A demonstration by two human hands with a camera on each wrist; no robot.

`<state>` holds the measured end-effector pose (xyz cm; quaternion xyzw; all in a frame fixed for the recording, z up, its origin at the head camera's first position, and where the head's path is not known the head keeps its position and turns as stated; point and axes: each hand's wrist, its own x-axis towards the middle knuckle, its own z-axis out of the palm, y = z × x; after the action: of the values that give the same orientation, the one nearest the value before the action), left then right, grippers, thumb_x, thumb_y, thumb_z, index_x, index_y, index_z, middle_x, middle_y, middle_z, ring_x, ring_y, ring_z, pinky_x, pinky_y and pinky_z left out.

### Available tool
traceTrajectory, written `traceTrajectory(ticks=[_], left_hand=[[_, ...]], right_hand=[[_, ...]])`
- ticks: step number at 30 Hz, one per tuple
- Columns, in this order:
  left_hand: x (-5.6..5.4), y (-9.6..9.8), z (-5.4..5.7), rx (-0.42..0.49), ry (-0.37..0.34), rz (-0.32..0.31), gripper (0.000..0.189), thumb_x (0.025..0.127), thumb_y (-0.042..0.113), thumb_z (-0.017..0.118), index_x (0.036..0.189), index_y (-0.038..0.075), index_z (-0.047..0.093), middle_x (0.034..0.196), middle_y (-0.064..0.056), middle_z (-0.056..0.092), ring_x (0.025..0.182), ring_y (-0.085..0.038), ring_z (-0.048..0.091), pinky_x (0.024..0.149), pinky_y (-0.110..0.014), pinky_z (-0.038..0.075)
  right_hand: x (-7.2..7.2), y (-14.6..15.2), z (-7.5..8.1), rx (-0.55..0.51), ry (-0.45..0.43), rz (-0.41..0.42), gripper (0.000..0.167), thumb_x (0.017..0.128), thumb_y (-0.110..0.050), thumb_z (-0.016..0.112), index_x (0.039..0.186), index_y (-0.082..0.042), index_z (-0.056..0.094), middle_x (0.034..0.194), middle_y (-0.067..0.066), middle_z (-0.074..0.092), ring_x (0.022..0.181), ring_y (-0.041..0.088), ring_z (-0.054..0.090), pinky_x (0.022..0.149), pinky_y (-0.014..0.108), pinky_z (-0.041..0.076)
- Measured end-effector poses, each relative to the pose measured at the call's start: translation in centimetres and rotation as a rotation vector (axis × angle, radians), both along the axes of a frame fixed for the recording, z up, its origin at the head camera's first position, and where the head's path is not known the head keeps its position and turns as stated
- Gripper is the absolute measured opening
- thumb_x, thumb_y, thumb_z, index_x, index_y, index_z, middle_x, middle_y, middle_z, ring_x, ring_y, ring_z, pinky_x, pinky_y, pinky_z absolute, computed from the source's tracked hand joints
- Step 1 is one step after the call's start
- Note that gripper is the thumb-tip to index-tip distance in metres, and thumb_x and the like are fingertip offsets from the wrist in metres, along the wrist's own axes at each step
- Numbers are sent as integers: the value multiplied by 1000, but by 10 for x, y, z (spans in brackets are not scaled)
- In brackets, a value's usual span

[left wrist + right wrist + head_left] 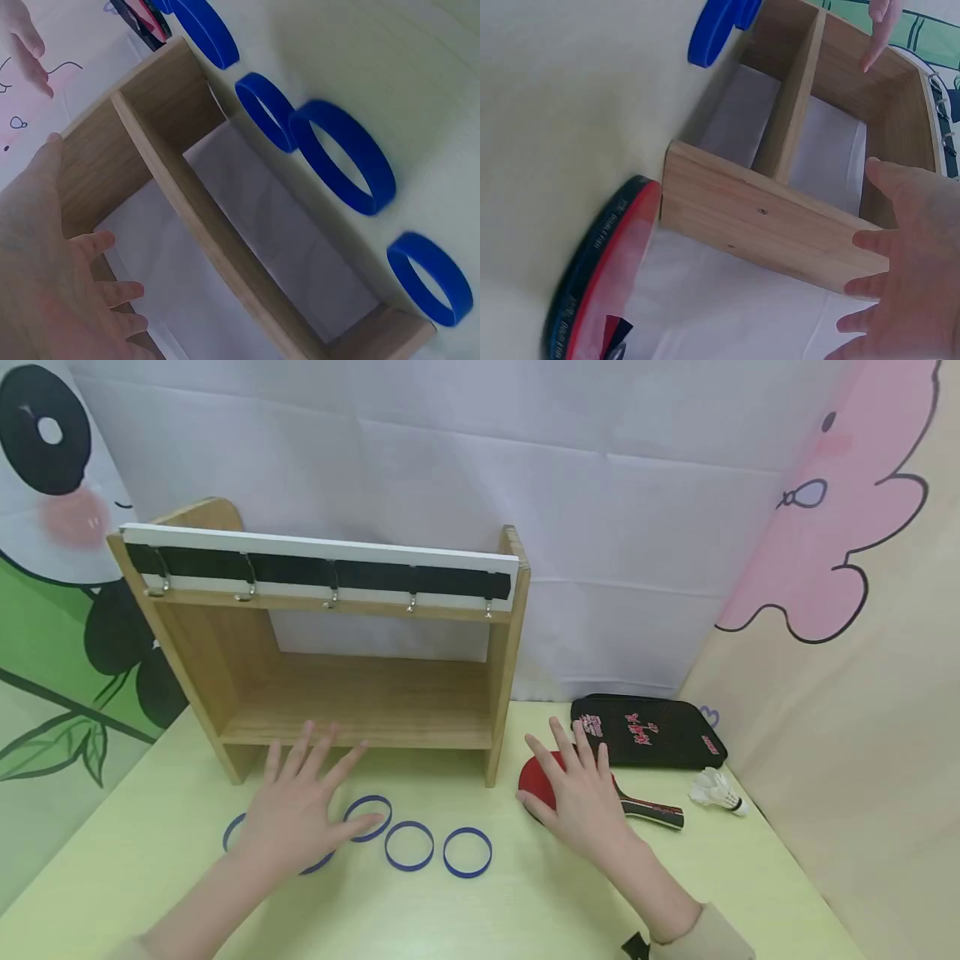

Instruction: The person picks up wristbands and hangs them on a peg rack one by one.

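Observation:
My left hand (296,814) hovers with spread fingers above several blue rings (408,846) in front of the wooden rack, covering part of two of them. My right hand (583,802) is held above a red table tennis paddle (537,781), fingers straight and apart, hiding much of the blade. Nothing is in either hand. In the left wrist view the blue rings (341,157) lie along the foot of the rack (202,217). The paddle (604,270) lies beside the rack (765,217) in the right wrist view.
The wooden rack (360,739) has a row of metal hooks (331,597) on a black and white top strip (450,581). A black zip case (648,731) lies behind the paddle. A shuttlecock (717,791) sits near the right edge of the table (480,927).

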<state>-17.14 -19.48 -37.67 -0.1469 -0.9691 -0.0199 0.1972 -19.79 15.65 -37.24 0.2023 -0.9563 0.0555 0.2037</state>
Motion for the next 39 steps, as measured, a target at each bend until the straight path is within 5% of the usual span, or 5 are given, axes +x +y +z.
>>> traceTrajectory(ticks=[11, 22, 26, 33, 39], left_hand=[[0, -44, 6, -22, 95, -14, 92, 70, 71, 63, 142, 18, 40, 152, -21, 23, 143, -42, 4, 113, -57, -8], [-10, -102, -17, 23, 187, -99, 91, 61, 59, 77, 133, 11, 50, 135, -22, 46, 121, -45, 42, 91, -63, 37], [-12, -121, -30, 54, 163, -117, 88, 60, 48, 83, 131, 7, 51, 128, -23, 50, 110, -46, 49, 85, -62, 40], [-20, -145, -51, 148, 24, -103, 82, 64, 41, 84, 131, 9, 50, 121, -23, 53, 106, -47, 49, 83, -62, 40], [-28, -159, -59, 223, -92, -112, 75, 67, 30, 84, 128, 3, 51, 119, -27, 56, 105, -48, 50, 84, -61, 41]], right_hand=[[-30, 4, 23, -74, 14, 12, 75, 87, -49, 61, 148, -19, 29, 158, 10, 14, 143, 39, 11, 110, 62, 19], [-64, -7, 12, -224, -19, 107, 79, 87, -41, 65, 150, -15, 24, 157, 8, 16, 144, 30, 14, 107, 52, 33], [-72, -15, 6, -287, -91, 117, 81, 88, -41, 64, 151, -18, 19, 157, 7, 18, 141, 30, 26, 93, 52, 47], [-88, -29, -9, -489, -160, 186, 82, 88, -35, 66, 151, -17, 17, 152, 7, 30, 138, 26, 33, 108, 47, 35], [-98, -41, -21, -760, -229, 259, 81, 85, -22, 72, 150, -18, 23, 144, 10, 42, 128, 32, 46, 93, 52, 47]])
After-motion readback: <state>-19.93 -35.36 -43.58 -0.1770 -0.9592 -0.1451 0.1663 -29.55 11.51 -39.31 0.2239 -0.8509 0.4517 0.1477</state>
